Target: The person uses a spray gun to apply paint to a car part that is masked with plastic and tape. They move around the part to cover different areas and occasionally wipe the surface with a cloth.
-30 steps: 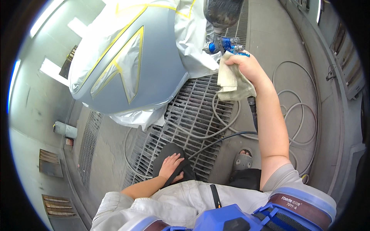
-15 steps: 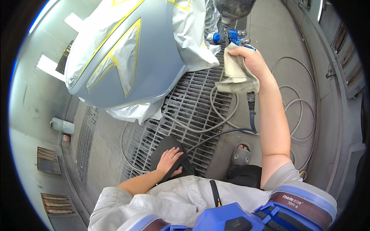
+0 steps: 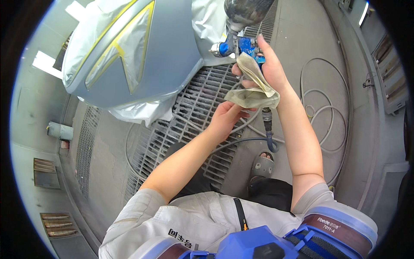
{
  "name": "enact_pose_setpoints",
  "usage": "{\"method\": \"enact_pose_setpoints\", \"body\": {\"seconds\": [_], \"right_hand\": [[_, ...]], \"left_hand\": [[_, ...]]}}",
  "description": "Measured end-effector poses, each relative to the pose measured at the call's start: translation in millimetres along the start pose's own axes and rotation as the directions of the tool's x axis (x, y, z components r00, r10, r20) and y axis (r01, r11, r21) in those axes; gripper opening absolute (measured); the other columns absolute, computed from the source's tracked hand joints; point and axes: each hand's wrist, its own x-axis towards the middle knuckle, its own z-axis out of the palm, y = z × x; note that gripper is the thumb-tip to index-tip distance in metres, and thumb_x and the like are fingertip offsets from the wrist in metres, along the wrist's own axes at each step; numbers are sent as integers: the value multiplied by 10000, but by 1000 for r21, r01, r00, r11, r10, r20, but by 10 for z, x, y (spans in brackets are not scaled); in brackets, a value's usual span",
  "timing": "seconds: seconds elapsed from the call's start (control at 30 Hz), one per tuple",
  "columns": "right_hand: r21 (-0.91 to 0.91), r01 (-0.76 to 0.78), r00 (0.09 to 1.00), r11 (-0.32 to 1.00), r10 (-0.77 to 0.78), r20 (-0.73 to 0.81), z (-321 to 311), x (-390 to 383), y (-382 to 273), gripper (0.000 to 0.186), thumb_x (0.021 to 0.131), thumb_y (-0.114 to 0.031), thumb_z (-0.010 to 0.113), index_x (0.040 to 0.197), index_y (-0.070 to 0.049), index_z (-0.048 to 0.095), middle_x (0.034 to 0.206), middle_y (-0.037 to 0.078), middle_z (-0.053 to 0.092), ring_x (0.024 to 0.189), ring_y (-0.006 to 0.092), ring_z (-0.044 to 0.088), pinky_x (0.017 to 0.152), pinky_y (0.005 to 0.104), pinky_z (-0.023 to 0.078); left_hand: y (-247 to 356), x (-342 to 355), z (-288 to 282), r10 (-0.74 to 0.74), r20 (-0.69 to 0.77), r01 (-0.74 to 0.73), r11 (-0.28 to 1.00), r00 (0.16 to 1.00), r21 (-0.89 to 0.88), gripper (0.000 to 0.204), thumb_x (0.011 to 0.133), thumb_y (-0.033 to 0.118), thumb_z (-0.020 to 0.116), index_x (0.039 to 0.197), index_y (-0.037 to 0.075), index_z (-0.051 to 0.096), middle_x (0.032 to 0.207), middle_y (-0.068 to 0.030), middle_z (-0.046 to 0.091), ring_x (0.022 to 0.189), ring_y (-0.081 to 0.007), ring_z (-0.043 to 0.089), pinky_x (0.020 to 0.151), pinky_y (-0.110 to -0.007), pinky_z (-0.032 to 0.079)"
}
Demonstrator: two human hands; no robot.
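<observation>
A blue spray gun (image 3: 246,46) with a dark, paint-stained cup (image 3: 248,14) on top is gripped in my right hand (image 3: 274,71), its nozzle toward the left. The thumb is raised beside the gun's rear knobs, while other fingers wrap round the handle. A folded pale beige cloth (image 3: 255,96) hangs from that same hand, partly covering the handle. From below left, my left hand (image 3: 226,118) pinches the cloth's lower edge; some fingertips are hidden beneath it. Left of the gun stands a grey panel (image 3: 170,52), partly masked with white film and yellow tape.
A dark air hose (image 3: 272,144) hangs below the gun. Pale hose loops (image 3: 330,112) lie on the floor at right. Slatted floor grating (image 3: 202,97) runs under the panel. A grey-white bucket (image 3: 60,131) stands by the left wall. A blue respirator (image 3: 254,244) fills the lower edge.
My left hand has left my knee and come up to the cloth. The right hand has shifted slightly left with the gun, its thumb now raised off the cloth.
</observation>
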Motion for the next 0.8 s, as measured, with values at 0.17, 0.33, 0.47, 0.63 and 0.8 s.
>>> {"method": "enact_pose_setpoints", "body": {"seconds": [0.17, 0.33, 0.47, 0.63, 0.8], "right_hand": [[56, 6, 997, 998, -1, -81, -104, -142, 265, 783, 1041, -743, 340, 1026, -46, 695, 857, 152, 681, 542, 166, 508, 447, 275, 379], [168, 63, 998, 984, -57, -41, -384, -251, 495, 787, 1070, -680, 301, 981, -24, 726, 832, 124, 731, 585, 201, 631, 535, 324, 512], [242, 30, 1000, 970, -31, -2, -543, -215, 553, 797, 1078, -662, 266, 973, -17, 721, 834, 116, 723, 577, 196, 615, 533, 320, 500], [143, 118, 974, 983, -86, -211, -584, -34, 650, 795, 1067, -674, 274, 1025, 3, 691, 886, 125, 691, 530, 147, 496, 461, 270, 398], [203, 112, 979, 973, -73, -189, -731, 158, 673, 796, 1072, -667, 269, 1013, 2, 698, 883, 124, 700, 531, 139, 512, 456, 260, 401]], "left_hand": [[-218, -2, 105, -86, 35, 89, 990, 996, -105, 250, 1086, 185, 621, 1274, 34, 687, 1184, -79, 733, 1034, -172, 688, 919, -337, 553], [-334, 20, 43, -249, 16, 249, 967, 968, -48, 270, 1077, 164, 632, 1307, 28, 670, 1208, -65, 719, 1063, -156, 689, 924, -330, 568], [-461, 74, 31, -251, 68, 255, 964, 966, -72, 304, 1059, 146, 665, 1350, 59, 646, 1254, -48, 704, 1111, -157, 681, 923, -341, 575], [-523, 200, 20, -321, -12, 318, 941, 947, -116, 430, 1022, 90, 710, 1425, 73, 561, 1347, -53, 662, 1206, -190, 666, 973, -351, 579], [-536, 325, -50, -315, -54, 305, 942, 948, -138, 444, 1012, 90, 726, 1424, 71, 560, 1352, -54, 658, 1196, -195, 674, 967, -357, 587]]}}
